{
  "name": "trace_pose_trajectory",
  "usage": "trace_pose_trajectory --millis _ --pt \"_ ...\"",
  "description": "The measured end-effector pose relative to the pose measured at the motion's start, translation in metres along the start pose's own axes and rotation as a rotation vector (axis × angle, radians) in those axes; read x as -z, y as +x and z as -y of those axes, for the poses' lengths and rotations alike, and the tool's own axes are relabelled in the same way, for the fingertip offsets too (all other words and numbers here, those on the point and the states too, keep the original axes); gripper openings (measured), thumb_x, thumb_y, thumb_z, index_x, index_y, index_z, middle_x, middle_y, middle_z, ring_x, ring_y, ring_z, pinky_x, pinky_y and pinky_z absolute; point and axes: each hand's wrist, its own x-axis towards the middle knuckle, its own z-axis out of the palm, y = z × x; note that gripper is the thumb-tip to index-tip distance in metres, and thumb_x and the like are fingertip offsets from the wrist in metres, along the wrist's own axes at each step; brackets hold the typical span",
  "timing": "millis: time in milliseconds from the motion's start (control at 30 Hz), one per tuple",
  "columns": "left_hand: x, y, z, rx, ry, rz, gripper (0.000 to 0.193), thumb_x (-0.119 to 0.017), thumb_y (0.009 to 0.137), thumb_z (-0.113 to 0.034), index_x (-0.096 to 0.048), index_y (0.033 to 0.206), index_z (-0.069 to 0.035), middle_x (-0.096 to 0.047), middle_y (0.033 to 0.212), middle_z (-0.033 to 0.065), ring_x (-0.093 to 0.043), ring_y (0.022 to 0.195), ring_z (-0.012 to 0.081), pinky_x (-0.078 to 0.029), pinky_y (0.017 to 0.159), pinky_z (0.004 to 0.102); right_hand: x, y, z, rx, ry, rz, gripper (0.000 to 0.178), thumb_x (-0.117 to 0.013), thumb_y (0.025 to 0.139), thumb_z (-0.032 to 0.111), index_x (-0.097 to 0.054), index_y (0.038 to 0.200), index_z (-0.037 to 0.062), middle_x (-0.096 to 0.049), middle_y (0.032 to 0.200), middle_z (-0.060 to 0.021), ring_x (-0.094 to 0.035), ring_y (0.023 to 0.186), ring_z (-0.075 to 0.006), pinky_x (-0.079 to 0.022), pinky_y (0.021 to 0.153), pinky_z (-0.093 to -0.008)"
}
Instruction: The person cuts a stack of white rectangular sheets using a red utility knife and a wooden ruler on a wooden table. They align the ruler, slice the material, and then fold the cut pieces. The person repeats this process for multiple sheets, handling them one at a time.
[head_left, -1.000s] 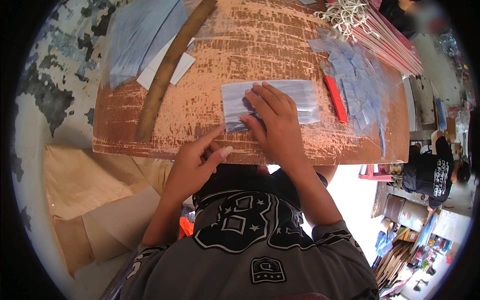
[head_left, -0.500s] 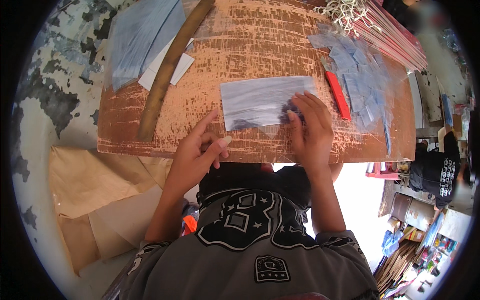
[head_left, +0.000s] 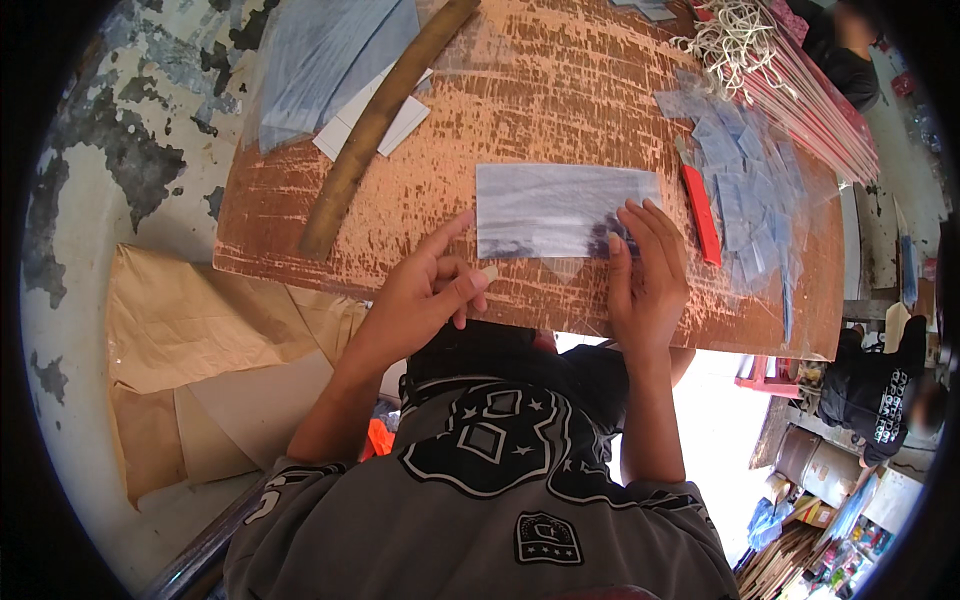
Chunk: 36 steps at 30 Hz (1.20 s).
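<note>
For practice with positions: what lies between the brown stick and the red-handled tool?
In the head view, left to right: white card jutting from under the stick, scratched tabletop, then the plastic sheet, with the right hand at its right end.

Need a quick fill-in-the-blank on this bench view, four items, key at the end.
1. The right hand is at the ____ end of the clear sheet.
2. The handle of the cutter is coloured ____.
3. The brown stick lies to the ____ of the clear sheet.
4. The cards under the brown stick are coloured ____.

Missing words: right; red; left; white.
</note>
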Motion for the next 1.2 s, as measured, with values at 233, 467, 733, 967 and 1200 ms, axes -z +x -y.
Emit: trace_pose_trajectory --millis 233,467,733,967,1200 --pt "-0.0017 -0.0001 -0.0020 -0.003 0.001 0.013 0.077 -0.068 0.112 -0.015 -0.027 0.175 0.000 -0.071 0.088 0.0051 -0.063 0.074 0.0095 -0.052 0.067 0.0243 0.0004 0.0009 0.0015 -0.009 -0.012 0.005 0.026 -0.075 0.100 0.007 -0.077 0.126 0.0013 -0.077 0.133 -0.0157 -0.066 0.137 -0.0371 -0.052 0.115 -0.0487" --pt "-0.0027 -0.0008 -0.0026 0.011 0.017 0.015 0.077 -0.068 0.112 -0.014 -0.027 0.175 0.000 -0.071 0.089 0.0054 -0.064 0.075 0.0095 -0.052 0.068 0.0243 0.0001 0.0009 0.0010 -0.010 -0.002 0.001 0.025 -0.075 0.100 0.007 -0.077 0.125 0.0010 -0.077 0.133 -0.0162 -0.067 0.136 -0.0376 -0.052 0.115 -0.0490" --pt "-0.0026 0.0003 -0.0021 0.001 0.006 0.024 0.076 -0.068 0.112 -0.014 -0.027 0.175 0.000 -0.071 0.089 0.0060 -0.064 0.074 0.0096 -0.051 0.068 0.0241 0.0003 0.0008 0.0025 -0.025 -0.003 -0.009 0.025 -0.075 0.100 0.006 -0.078 0.124 0.0005 -0.077 0.133 -0.0165 -0.067 0.136 -0.0377 -0.052 0.115 -0.0493" --pt "-0.0014 0.0004 -0.0025 -0.002 0.014 0.027 0.076 -0.068 0.112 -0.015 -0.027 0.174 0.000 -0.072 0.089 0.0069 -0.064 0.074 0.0104 -0.052 0.068 0.0250 0.0002 0.0001 0.0016 -0.023 -0.006 -0.012 0.025 -0.074 0.101 0.006 -0.078 0.126 0.0007 -0.077 0.133 -0.0166 -0.067 0.136 -0.0383 -0.052 0.115 -0.0489" --pt "-0.0017 0.0021 -0.0016 0.031 0.006 -0.005 0.073 -0.067 0.112 -0.013 -0.031 0.174 -0.004 -0.072 0.088 0.0083 -0.066 0.077 0.0124 -0.052 0.068 0.0257 0.0088 -0.0036 -0.0009 -0.097 0.079 -0.072 0.033 -0.070 0.100 -0.002 -0.074 0.132 0.0024 -0.076 0.130 -0.0208 -0.069 0.131 -0.0401 -0.053 0.112 -0.0490"
